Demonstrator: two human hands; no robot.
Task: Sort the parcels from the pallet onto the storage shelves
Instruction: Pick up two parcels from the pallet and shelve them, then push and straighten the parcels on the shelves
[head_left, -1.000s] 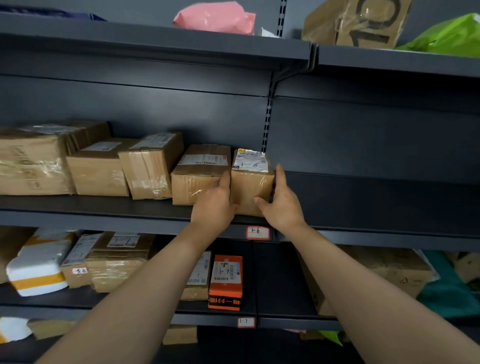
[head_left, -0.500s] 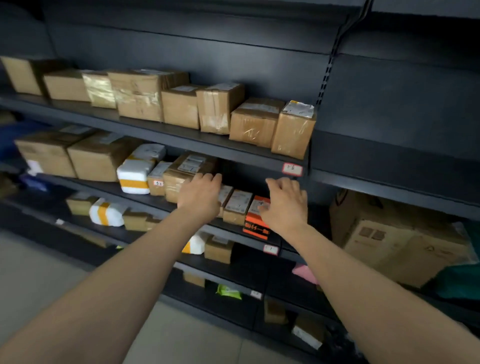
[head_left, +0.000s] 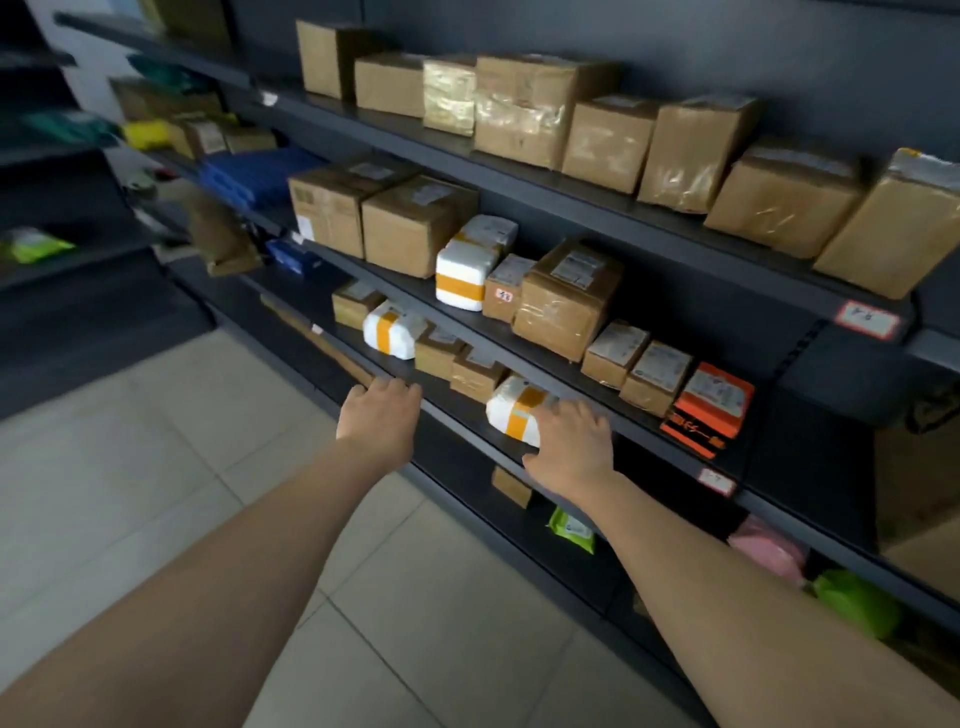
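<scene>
Dark metal storage shelves (head_left: 550, 200) run from upper left to right, loaded with brown cardboard parcels. The small box I set down a moment ago (head_left: 893, 223) stands at the right end of the upper row, above a red-framed label (head_left: 866, 320). My left hand (head_left: 378, 418) hangs in front of a lower shelf edge with relaxed fingers and holds nothing. My right hand (head_left: 570, 449) is also empty, fingers spread, in front of a white parcel with orange tape (head_left: 514, 410); whether it touches the parcel is unclear.
The middle shelf holds brown boxes, white foam parcels with orange bands (head_left: 464, 275) and an orange box (head_left: 709, 408). Lower shelves carry green (head_left: 571, 530) and pink (head_left: 766, 548) bags. Beige floor tiles (head_left: 171, 452) lie to the left. Another dark rack (head_left: 62, 218) stands at far left.
Both hands let go of the small box on the upper shelf and dropped down empty. My view swung left and down, showing more of the shelving and the floor.
</scene>
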